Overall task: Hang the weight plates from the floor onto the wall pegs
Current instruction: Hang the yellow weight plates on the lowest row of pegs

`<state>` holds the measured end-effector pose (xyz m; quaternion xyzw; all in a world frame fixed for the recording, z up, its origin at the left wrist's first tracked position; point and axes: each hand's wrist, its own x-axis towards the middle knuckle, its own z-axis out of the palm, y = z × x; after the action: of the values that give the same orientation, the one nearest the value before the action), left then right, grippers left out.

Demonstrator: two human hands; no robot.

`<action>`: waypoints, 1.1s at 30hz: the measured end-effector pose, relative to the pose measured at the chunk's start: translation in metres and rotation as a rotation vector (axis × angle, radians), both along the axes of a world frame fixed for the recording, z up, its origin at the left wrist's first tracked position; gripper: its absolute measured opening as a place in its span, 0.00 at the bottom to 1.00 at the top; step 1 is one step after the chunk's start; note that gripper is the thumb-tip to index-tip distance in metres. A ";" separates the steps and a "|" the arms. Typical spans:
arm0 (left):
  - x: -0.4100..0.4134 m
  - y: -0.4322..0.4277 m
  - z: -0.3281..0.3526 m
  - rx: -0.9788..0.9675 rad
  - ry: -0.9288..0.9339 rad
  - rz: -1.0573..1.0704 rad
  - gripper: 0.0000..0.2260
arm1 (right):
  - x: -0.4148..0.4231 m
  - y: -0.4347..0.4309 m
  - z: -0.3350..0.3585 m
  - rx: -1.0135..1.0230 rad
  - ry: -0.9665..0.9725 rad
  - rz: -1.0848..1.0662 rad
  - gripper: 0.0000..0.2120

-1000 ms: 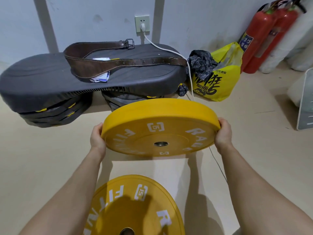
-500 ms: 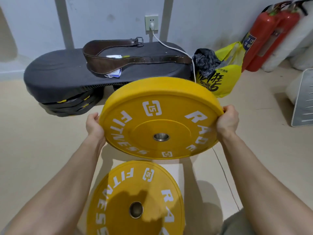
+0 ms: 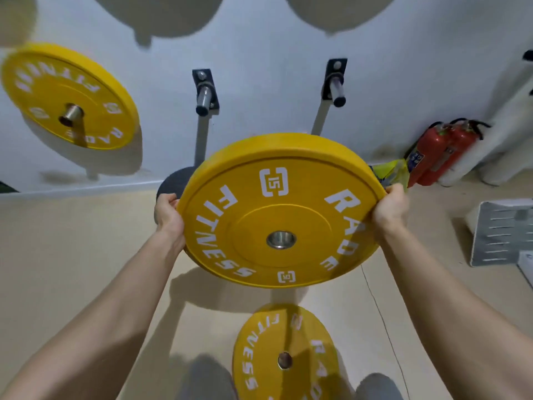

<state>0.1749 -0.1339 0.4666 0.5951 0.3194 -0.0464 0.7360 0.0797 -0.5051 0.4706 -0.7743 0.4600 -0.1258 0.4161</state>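
I hold a yellow weight plate (image 3: 277, 215) with white lettering up in front of me, tilted so its face looks at me. My left hand (image 3: 168, 216) grips its left rim and my right hand (image 3: 389, 209) grips its right rim. Above it two bare steel pegs stick out of the white wall: a left peg (image 3: 204, 99) and a right peg (image 3: 337, 92). Another yellow plate (image 3: 67, 96) hangs on a peg at the far left. A third yellow plate (image 3: 284, 353) lies flat on the floor below the held one.
Red fire extinguishers (image 3: 441, 151) stand at the wall on the right, beside a yellow bag (image 3: 393, 171). A grey slotted panel (image 3: 499, 232) lies at the right edge. A dark padded thing (image 3: 170, 183) shows behind the held plate. A thin cable (image 3: 380, 310) runs across the beige floor.
Both hands have lifted the plate higher and turned its face toward me. The view has swung up, so the wall pegs and the hung plate now show.
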 end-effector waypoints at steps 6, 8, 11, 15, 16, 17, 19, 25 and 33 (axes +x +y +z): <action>0.053 0.062 0.157 0.012 -0.026 -0.012 0.17 | 0.043 0.067 0.143 0.134 -0.081 -0.154 0.14; 0.078 0.080 0.187 0.013 -0.022 -0.003 0.16 | 0.065 0.084 0.175 0.127 -0.050 -0.127 0.13; 0.122 0.099 0.211 0.010 -0.035 -0.002 0.13 | 0.105 0.100 0.199 0.123 -0.005 -0.102 0.12; 0.183 0.113 0.225 0.029 -0.046 0.029 0.15 | 0.175 0.116 0.217 0.108 0.016 -0.036 0.11; 0.197 0.117 0.226 0.040 -0.035 0.050 0.15 | 0.192 0.118 0.217 0.094 0.025 -0.004 0.12; 0.216 0.122 0.222 0.057 -0.024 0.057 0.15 | 0.216 0.122 0.218 0.087 0.029 0.009 0.12; 0.244 0.129 0.219 0.044 -0.024 0.069 0.16 | 0.258 0.125 0.218 0.114 0.009 0.005 0.17; 0.352 0.140 0.186 0.067 0.005 0.005 0.16 | 0.364 0.134 0.197 0.154 0.036 -0.047 0.21; 0.509 0.127 0.147 0.068 0.051 -0.078 0.17 | 0.500 0.129 0.150 0.078 0.095 -0.089 0.21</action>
<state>0.6835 -0.0070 0.6132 0.6305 0.3158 -0.0793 0.7046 0.5799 -0.3761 0.6210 -0.7415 0.5174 -0.0894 0.4177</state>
